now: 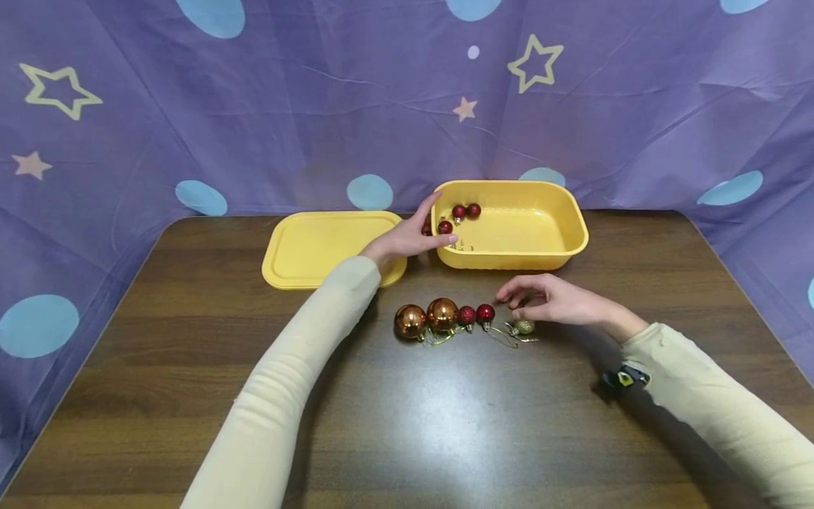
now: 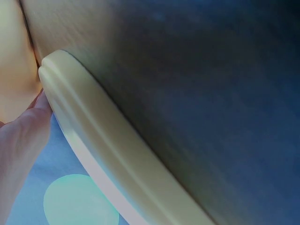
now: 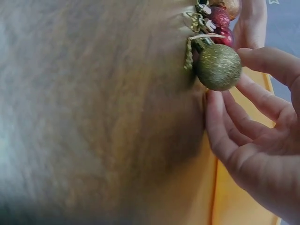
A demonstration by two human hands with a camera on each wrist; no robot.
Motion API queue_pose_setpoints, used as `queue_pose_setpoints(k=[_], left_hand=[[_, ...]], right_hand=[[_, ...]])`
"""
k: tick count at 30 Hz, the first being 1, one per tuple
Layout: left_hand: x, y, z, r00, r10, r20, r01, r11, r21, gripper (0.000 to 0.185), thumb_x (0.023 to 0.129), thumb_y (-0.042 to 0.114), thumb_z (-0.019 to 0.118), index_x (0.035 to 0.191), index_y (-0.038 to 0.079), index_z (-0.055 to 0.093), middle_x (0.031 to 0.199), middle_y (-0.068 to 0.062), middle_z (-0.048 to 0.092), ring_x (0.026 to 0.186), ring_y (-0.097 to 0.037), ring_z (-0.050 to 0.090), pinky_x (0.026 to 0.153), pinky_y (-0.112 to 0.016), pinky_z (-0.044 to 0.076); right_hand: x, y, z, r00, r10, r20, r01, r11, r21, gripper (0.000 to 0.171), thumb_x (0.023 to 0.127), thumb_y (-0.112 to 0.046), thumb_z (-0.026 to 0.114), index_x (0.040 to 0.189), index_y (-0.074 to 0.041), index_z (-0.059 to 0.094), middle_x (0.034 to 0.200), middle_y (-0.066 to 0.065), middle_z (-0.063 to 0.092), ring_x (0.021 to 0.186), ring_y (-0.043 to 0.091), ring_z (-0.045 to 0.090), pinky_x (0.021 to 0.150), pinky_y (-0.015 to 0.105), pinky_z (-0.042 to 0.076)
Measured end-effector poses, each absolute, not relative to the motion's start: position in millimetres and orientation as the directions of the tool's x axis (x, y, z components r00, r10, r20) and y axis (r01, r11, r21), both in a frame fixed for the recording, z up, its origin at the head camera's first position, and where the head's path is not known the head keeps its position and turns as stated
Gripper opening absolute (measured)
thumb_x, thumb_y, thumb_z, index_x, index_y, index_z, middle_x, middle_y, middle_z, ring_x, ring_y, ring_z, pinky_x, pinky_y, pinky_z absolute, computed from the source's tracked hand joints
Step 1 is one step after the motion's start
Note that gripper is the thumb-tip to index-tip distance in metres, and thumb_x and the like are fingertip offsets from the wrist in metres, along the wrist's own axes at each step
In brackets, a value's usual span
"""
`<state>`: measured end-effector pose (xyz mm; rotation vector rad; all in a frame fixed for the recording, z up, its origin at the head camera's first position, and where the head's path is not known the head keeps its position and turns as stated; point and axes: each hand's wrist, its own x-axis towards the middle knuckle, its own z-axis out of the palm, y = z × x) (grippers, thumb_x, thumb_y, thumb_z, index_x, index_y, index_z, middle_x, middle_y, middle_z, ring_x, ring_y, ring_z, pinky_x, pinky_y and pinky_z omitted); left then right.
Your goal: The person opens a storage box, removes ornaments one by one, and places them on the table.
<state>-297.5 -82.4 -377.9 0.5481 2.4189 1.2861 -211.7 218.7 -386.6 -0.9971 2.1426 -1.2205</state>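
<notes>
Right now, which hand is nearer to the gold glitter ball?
Right. The right hand hovers just above the gold glitter ball, fingers loosely curled beside it. The left hand is farther back, resting on the yellow tub rim.

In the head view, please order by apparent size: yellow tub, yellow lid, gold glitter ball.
1. yellow tub and yellow lid: they look about alike, no ranking.
2. gold glitter ball: plainly smallest.
</notes>
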Motion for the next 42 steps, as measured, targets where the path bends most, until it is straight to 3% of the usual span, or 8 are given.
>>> queue_pose_setpoints(k=[11, 17, 24, 32, 37, 42], left_hand=[[-299, -82, -379, -0.867, 0.482, -0.123, 0.178, 0.532, 0.828, 0.099, 0.090, 0.039, 0.068, 0.156, 0.030, -0.005, 0.155, -0.023, 0.022, 0.135, -0.038, 0.035, 0.112, -0.044, 0.025], [-300, -81, -380, -0.864, 0.488, -0.123, 0.174, 0.520, 0.836, 0.099, 0.090, 0.038, 0.069, 0.156, 0.030, -0.005, 0.154, -0.023, 0.025, 0.134, -0.036, 0.036, 0.112, -0.041, 0.026], [-300, -81, -379, -0.863, 0.493, -0.112, 0.172, 0.495, 0.852, 0.098, 0.090, 0.035, 0.068, 0.156, 0.031, -0.004, 0.152, -0.022, 0.027, 0.133, -0.033, 0.039, 0.112, -0.036, 0.027], [-300, -83, -381, -0.862, 0.493, -0.117, 0.159, 0.482, 0.862, 0.097, 0.091, 0.035, 0.067, 0.156, 0.030, -0.005, 0.154, -0.020, 0.025, 0.135, -0.031, 0.037, 0.112, -0.035, 0.026], [-301, -82, -381, -0.861, 0.497, -0.109, 0.160, 0.468, 0.869, 0.097, 0.091, 0.032, 0.067, 0.156, 0.027, -0.004, 0.152, -0.020, 0.028, 0.133, -0.029, 0.039, 0.111, -0.033, 0.028], [-301, -81, -381, -0.868, 0.481, -0.124, 0.152, 0.495, 0.856, 0.098, 0.090, 0.037, 0.069, 0.156, 0.029, -0.003, 0.155, -0.019, 0.022, 0.136, -0.031, 0.034, 0.112, -0.036, 0.025]], right_hand=[[-209, 238, -378, -0.652, -0.758, -0.021, -0.378, 0.349, -0.858, 0.030, 0.090, 0.005, 0.062, 0.119, 0.007, 0.058, 0.113, 0.021, 0.063, 0.092, 0.022, 0.063, 0.079, 0.024, 0.051], [-211, 240, -370, -0.680, -0.732, 0.037, -0.400, 0.329, -0.855, 0.027, 0.092, 0.004, 0.060, 0.119, 0.009, 0.058, 0.109, 0.024, 0.064, 0.097, 0.030, 0.063, 0.082, 0.025, 0.052], [-221, 227, -353, -0.754, -0.643, 0.133, -0.419, 0.315, -0.852, 0.023, 0.093, 0.002, 0.060, 0.115, 0.008, 0.060, 0.109, 0.023, 0.063, 0.102, 0.024, 0.062, 0.084, 0.023, 0.050], [-241, 203, -344, -0.771, -0.610, 0.183, -0.400, 0.241, -0.884, 0.022, 0.091, 0.006, 0.059, 0.113, 0.011, 0.060, 0.110, 0.018, 0.063, 0.104, 0.026, 0.063, 0.085, 0.025, 0.052], [-259, 189, -341, -0.762, -0.626, 0.166, -0.446, 0.322, -0.835, 0.021, 0.092, 0.002, 0.060, 0.112, 0.008, 0.063, 0.109, 0.020, 0.064, 0.101, 0.022, 0.062, 0.086, 0.024, 0.051], [-277, 177, -342, -0.754, -0.653, 0.071, -0.438, 0.419, -0.796, 0.024, 0.093, -0.004, 0.060, 0.116, 0.005, 0.063, 0.113, 0.022, 0.064, 0.106, 0.027, 0.061, 0.089, 0.031, 0.048]])
